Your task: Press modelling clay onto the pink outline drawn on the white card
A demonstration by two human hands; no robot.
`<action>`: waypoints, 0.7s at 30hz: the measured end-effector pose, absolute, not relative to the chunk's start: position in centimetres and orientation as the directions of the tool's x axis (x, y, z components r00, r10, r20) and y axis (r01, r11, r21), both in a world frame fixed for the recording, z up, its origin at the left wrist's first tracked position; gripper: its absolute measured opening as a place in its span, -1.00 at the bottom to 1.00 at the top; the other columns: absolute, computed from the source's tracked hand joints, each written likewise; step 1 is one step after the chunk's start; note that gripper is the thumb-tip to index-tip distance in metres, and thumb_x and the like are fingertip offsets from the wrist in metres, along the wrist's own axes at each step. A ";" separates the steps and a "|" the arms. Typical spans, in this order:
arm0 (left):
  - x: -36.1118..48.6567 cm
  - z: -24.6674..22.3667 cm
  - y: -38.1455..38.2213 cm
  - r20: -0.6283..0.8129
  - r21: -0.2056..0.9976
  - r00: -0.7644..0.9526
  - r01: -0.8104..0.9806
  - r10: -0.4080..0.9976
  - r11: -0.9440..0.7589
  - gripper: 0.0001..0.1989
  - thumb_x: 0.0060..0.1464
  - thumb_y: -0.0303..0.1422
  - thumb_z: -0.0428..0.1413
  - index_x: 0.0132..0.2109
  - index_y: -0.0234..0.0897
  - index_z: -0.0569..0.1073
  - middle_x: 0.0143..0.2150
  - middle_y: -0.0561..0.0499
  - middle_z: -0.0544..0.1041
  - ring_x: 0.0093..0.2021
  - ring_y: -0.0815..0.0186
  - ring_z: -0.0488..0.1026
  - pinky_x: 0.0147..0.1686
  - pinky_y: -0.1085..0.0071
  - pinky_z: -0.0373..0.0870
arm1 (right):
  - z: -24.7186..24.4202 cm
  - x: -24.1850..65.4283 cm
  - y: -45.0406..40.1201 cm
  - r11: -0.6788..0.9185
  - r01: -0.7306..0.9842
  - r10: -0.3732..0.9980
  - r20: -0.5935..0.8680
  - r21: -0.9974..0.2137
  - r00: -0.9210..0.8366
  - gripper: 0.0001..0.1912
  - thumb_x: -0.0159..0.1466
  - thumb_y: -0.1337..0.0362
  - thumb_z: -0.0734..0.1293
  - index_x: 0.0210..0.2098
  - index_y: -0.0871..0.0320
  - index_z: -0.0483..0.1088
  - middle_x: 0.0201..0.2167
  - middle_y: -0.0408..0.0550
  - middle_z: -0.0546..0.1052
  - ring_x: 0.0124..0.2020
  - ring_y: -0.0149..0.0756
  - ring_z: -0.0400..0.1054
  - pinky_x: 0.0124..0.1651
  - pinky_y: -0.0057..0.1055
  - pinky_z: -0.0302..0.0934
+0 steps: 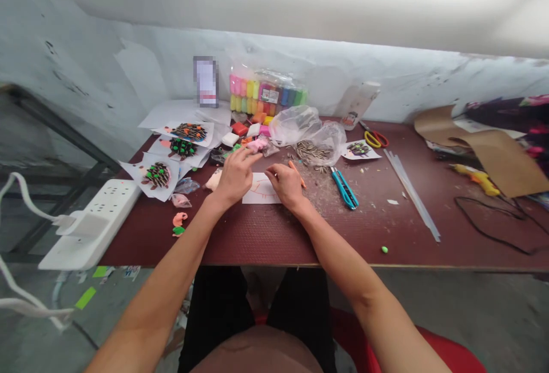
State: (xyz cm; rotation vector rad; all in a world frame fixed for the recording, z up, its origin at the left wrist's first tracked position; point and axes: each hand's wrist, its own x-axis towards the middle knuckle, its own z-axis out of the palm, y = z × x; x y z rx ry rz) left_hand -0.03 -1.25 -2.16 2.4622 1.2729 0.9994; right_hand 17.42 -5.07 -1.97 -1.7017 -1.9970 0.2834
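The open left hand (237,177) sits by the pink clay (257,145), and the right hand (286,185) seems to keep the paper (257,189) still, but I cannot tell if it holds the orange pencil (297,174).

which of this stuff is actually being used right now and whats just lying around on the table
In use: left hand, right hand, paper with a drawn outline, orange stick, pink clay

Lying about: scissors, blue craft knife, glue gun, power strip
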 end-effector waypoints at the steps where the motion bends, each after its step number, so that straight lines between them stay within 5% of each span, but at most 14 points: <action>1: 0.5 -2.0 -0.6 0.490 0.471 0.406 0.621 0.771 -0.626 -0.41 0.09 -0.59 -0.04 0.22 -0.20 0.55 0.24 -0.13 0.52 0.33 0.07 0.35 0.37 -0.05 0.25 | -2.0 17.4 -5.1 0.196 0.864 0.967 0.239 -0.465 -0.090 -0.84 0.45 0.30 0.29 -0.20 0.11 0.52 -0.20 -0.03 0.66 -0.15 -0.25 0.51 -0.02 -0.38 0.20; 11: 1.2 -2.4 1.1 0.536 0.595 0.272 0.549 0.799 -0.586 -0.57 0.16 -0.55 -0.02 0.06 -0.25 0.62 0.10 -0.09 0.65 0.15 0.17 0.53 0.26 0.16 0.40 | -2.3 16.9 -5.6 0.129 0.873 0.977 0.212 -0.470 -0.030 -0.84 0.47 0.22 0.25 -0.20 0.13 0.43 -0.30 -0.03 0.63 -0.29 -0.24 0.49 -0.24 -0.43 0.13; 16: -0.4 -3.1 1.3 0.487 0.715 0.118 0.516 0.866 -0.472 -0.65 0.19 -0.53 0.01 -0.02 -0.31 0.65 -0.01 -0.12 0.69 0.02 0.18 0.60 0.13 0.24 0.49 | -2.8 17.4 -5.5 0.193 0.806 0.962 0.268 -0.559 -0.044 -0.89 0.40 0.32 0.28 -0.24 0.10 0.45 -0.23 -0.05 0.64 -0.25 -0.26 0.49 -0.10 -0.41 0.23; 21: -0.5 -3.1 1.5 0.463 0.771 0.065 0.463 0.884 -0.438 -0.69 0.21 -0.54 0.03 -0.06 -0.32 0.65 -0.05 -0.12 0.70 -0.03 0.21 0.62 0.08 0.26 0.53 | -3.2 18.2 -5.1 0.204 0.770 0.949 0.316 -0.604 -0.003 -0.86 0.38 0.35 0.29 -0.24 0.10 0.51 -0.23 -0.09 0.66 -0.31 -0.30 0.49 0.27 -0.21 0.16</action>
